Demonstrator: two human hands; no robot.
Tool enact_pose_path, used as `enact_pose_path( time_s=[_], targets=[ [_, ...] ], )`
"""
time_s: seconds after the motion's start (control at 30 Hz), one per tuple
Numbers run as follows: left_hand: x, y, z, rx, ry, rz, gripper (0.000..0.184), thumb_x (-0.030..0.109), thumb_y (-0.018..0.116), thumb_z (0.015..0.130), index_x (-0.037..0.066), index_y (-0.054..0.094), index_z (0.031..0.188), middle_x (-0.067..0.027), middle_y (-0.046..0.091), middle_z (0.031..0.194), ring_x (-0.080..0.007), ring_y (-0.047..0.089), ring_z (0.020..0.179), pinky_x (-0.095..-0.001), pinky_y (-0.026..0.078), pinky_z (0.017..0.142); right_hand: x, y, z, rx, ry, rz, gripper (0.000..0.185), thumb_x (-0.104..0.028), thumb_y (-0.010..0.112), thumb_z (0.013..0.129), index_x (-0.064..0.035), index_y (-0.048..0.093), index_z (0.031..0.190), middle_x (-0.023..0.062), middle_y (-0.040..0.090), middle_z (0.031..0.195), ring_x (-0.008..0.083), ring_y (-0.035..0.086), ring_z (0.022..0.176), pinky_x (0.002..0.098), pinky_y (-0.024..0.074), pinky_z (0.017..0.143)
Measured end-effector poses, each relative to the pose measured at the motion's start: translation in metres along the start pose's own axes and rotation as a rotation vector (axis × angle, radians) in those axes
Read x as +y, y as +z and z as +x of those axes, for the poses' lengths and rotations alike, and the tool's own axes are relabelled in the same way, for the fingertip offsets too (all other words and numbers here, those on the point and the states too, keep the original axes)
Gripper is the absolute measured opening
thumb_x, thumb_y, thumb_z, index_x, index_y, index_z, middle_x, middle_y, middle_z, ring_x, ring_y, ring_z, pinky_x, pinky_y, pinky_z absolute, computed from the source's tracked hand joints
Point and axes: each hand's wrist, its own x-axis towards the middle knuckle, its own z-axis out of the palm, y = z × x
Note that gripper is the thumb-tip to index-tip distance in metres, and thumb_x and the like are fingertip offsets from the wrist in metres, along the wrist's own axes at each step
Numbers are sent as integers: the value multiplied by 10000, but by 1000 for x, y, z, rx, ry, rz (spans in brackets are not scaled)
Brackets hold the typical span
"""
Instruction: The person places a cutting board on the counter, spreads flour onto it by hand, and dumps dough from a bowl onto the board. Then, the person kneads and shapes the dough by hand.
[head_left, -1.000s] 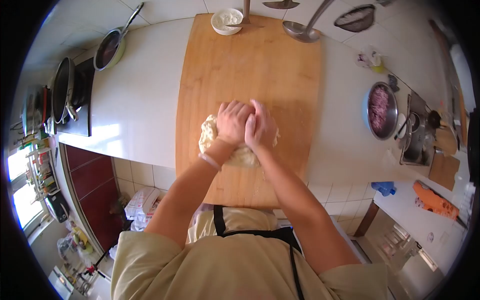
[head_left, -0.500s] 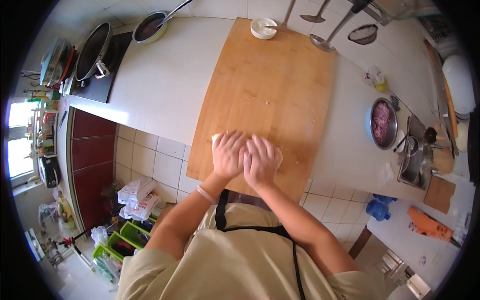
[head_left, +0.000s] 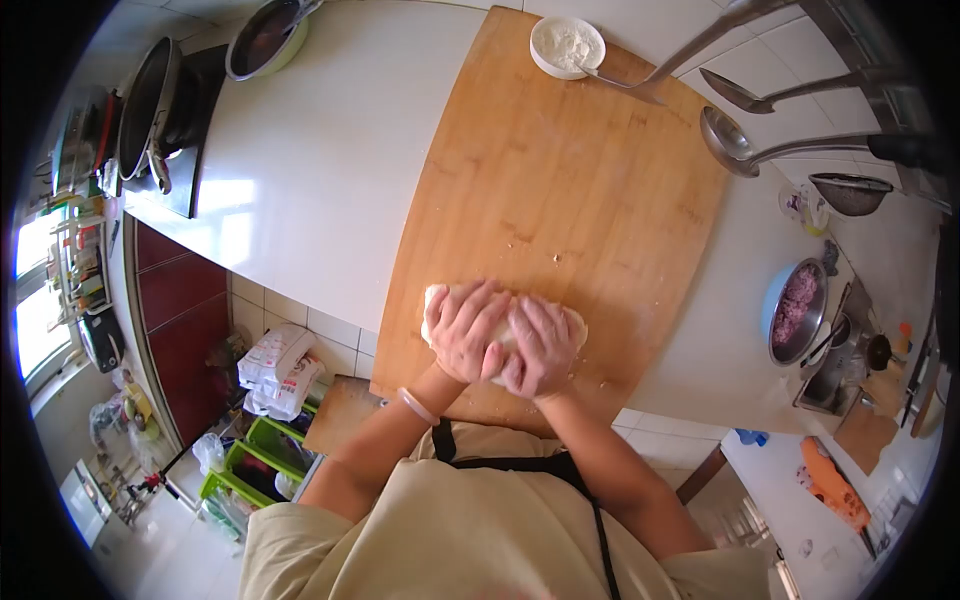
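A roll of pale dough (head_left: 577, 327) lies crosswise on the near part of a wooden board (head_left: 560, 180). My left hand (head_left: 463, 325) rests over its left half with the fingers curved across the top. On the right half, my right hand (head_left: 541, 345) presses down with its fingers bent over the dough. The two hands meet near the thumbs, and most of the dough is hidden beneath them. Both ends and a strip between the hands show. A few small crumbs dot the board beyond the dough.
At the board's far edge stands a white bowl (head_left: 538, 63) of white powder. Ladles (head_left: 728, 140) and a strainer (head_left: 850, 194) hang at the upper right. A metal basin (head_left: 771, 305) with chopped purple food sits right. A frying pan (head_left: 145, 105) is at far left.
The view has shifted closer to the board. My hands have spread slightly apart over the dough, and more of it shows between them and at its right end.
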Motion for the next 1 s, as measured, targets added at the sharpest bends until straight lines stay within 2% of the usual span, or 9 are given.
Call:
enact_pose_path(
  time_s=[0.2,0.3,0.4,0.5,0.6,0.63,0.73,0.83,1.0],
  targets=[
    [-12,29,84,99,-78,-29,370,318,485,877,83,644,1115,-94,653,1142,-272,610,1042,-430,333,1029,56,14,59,82,156,-30,333,-142,473,833,-3,641,1084,205,627,1147,413,568,1088,495,429,971],
    [-18,46,113,138,-168,-124,202,253,509,905,96,632,935,-72,646,916,-274,608,909,-414,378,952,77,17,77,80,221,-18,272,-151,476,872,-21,659,1026,176,661,1088,387,589,1034,452,464,924],
    [-23,53,131,48,-235,-93,230,258,497,924,100,663,945,-66,673,907,-275,635,864,-417,450,860,89,21,93,60,342,-52,274,-220,485,912,-34,684,942,174,689,962,373,620,941,443,493,855],
    [-18,44,140,-180,-411,-7,325,300,447,949,67,673,948,-122,681,933,-322,637,926,-458,466,847,80,20,99,-180,563,-184,301,-267,494,914,-45,695,889,197,684,882,393,635,859,465,505,802],
    [10,-3,131,-784,-383,103,367,359,458,923,101,706,1006,-117,699,1053,-323,641,1002,-463,482,872,57,4,76,-180,599,65,301,-279,510,898,-30,665,833,213,677,866,413,635,821,483,504,762],
    [14,-6,117,-777,-381,112,367,359,458,923,101,706,1006,-117,699,1053,-323,641,1002,-463,482,872,53,0,69,-222,622,206,294,-276,516,892,-28,657,823,214,677,871,415,636,827,481,503,765],
    [34,-17,46,-492,-217,161,283,261,503,902,135,716,1038,-118,689,1095,-286,618,1069,-446,452,925,-9,-7,28,-183,552,-79,223,-203,474,922,-73,648,972,177,660,993,378,615,968,481,489,833],
    [27,-24,-23,-139,-80,88,356,249,435,930,74,673,1130,-134,657,1202,-296,569,1166,-429,393,1021,-45,-5,-22,-47,239,-171,282,-169,530,900,-10,615,1117,186,620,1153,377,570,1059,478,446,922],
    [20,-10,-107,71,-25,73,477,335,362,925,81,638,1219,-142,592,1320,-306,518,1256,-453,241,1115,-69,-1,-83,-61,68,-251,438,-336,444,957,-58,596,1259,177,573,1289,349,532,1205,503,361,1031]
  ],
)
